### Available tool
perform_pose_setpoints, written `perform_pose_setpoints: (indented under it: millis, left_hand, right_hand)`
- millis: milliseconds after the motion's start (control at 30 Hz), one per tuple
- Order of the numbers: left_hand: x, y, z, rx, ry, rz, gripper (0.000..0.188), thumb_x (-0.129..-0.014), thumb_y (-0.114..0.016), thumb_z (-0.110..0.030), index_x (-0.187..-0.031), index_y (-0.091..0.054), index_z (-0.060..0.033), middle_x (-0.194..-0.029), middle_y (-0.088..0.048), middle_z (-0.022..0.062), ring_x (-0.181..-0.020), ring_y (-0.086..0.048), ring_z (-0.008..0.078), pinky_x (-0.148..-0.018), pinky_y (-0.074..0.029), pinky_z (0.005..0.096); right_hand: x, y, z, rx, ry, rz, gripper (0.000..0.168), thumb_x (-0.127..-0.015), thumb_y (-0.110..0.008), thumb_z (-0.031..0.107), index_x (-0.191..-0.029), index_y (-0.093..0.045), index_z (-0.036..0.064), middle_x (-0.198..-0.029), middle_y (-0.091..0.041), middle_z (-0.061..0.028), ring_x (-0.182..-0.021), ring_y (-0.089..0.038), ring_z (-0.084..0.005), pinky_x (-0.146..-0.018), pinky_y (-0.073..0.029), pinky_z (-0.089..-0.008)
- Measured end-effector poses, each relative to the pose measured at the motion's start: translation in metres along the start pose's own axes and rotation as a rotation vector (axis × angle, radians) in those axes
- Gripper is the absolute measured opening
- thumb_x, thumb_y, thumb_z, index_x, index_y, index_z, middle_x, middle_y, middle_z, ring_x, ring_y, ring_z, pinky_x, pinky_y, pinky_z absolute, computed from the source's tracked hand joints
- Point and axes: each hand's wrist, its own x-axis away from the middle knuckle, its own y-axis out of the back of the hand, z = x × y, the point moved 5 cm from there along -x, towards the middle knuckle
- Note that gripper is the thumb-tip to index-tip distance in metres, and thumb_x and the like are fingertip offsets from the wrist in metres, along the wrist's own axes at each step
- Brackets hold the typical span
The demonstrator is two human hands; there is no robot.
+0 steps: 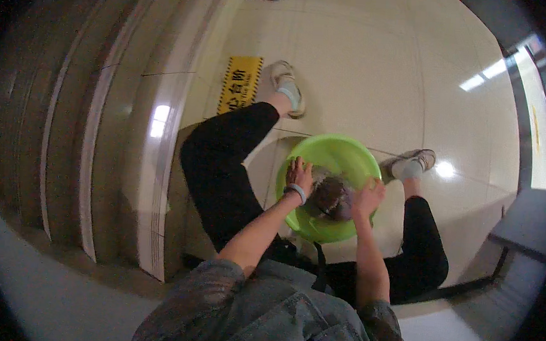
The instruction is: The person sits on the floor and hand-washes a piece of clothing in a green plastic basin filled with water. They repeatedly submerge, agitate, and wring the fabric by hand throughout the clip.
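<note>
A light green plastic basin (pixel 336 149) stands on the tiled floor between my spread legs. Inside it lies a dark brown and greyish bundle (pixel 333 196), perhaps wet cloth; blur hides what it is. My left hand (pixel 299 175), with a pale band at the wrist, is over the basin's left side, its fingers towards the rim, beside the bundle. At the right side my right hand (pixel 369 196) has its fingers bent by the rim, next to the bundle. Whether either hand grips the rim or the bundle cannot be made out.
Steps (pixel 159 162) with pale edge strips run along the left. A yellow warning sticker (pixel 241 82) with writing is on the floor by my left shoe (pixel 286 86). My right shoe (pixel 416 165) is right of the basin. A grey flat surface (pixel 528 221) stands at the far right.
</note>
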Motion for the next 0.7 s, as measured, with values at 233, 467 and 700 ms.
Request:
perform_pose_setpoints:
  millis: [233, 467, 700]
  left_hand:
    - [0.013, 0.078, -0.009, 0.008, 0.454, -0.057, 0.04, -0.074, -0.048, -0.018, -0.11, -0.034, -0.0078, -0.105, -0.042, 0.0201, -0.096, -0.043, 0.0293, -0.075, -0.037, 0.0408]
    - [0.009, 0.065, 0.027, 0.222, 0.603, -0.069, 0.037, -0.074, -0.049, -0.025, -0.104, -0.039, -0.0053, -0.097, -0.049, 0.0171, -0.082, -0.051, 0.0283, -0.064, -0.043, 0.0398]
    - [0.019, 0.161, 0.03, 0.437, 0.464, -0.296, 0.035, -0.074, -0.049, -0.017, -0.105, -0.039, -0.0007, -0.104, -0.044, 0.0157, -0.089, -0.045, 0.031, -0.075, -0.039, 0.0396]
  right_hand:
    - [0.064, -0.117, -0.145, -0.551, -1.064, 0.484, 0.05, -0.054, -0.064, 0.01, -0.099, -0.045, -0.001, -0.087, -0.051, -0.014, -0.075, -0.05, -0.0269, -0.063, -0.04, -0.0391]
    - [0.022, -0.159, -0.153, -0.595, -0.835, 0.617, 0.04, -0.05, -0.067, 0.009, -0.086, -0.053, -0.001, -0.079, -0.056, -0.0109, -0.065, -0.053, -0.0229, -0.057, -0.043, -0.0356]
    - [-0.039, -0.018, -0.034, -0.682, -0.456, 0.342, 0.038, -0.055, -0.06, 0.02, -0.084, -0.051, -0.003, -0.067, -0.054, -0.0151, -0.058, -0.053, -0.026, -0.056, -0.042, -0.0356]
